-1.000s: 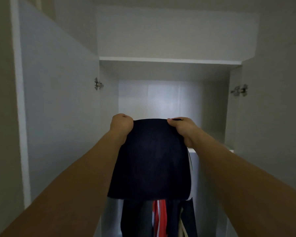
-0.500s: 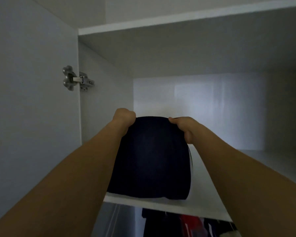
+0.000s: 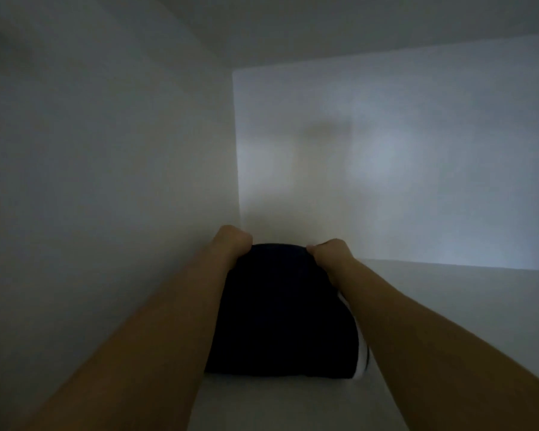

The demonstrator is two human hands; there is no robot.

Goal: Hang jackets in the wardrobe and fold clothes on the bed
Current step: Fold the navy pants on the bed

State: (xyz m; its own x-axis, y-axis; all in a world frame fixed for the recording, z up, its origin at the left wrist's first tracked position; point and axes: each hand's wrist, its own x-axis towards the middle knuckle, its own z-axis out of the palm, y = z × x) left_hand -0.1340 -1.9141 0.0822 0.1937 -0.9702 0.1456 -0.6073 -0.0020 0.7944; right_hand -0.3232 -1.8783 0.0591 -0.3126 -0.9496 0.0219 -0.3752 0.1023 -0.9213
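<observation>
A folded dark navy garment point(image 3: 280, 312) with a white stripe at its right edge lies on the white wardrobe shelf point(image 3: 448, 306), close to the left side wall. My left hand point(image 3: 232, 241) grips its far left corner with curled fingers. At the far right corner, my right hand point(image 3: 329, 251) grips the fold the same way. Both forearms reach in along the garment's sides. The garment's far edge sits a little short of the back wall.
The wardrobe's left side wall point(image 3: 106, 181) runs right beside my left arm. The back panel point(image 3: 386, 157) is lit pale. The shelf extends bare to the right of the garment. The compartment's ceiling point(image 3: 324, 23) is close above.
The garment went from being held up in front of the wardrobe onto the upper shelf and slid deeper in. The view moved inside the compartment; door hinges and hanging clothes dropped out of sight.
</observation>
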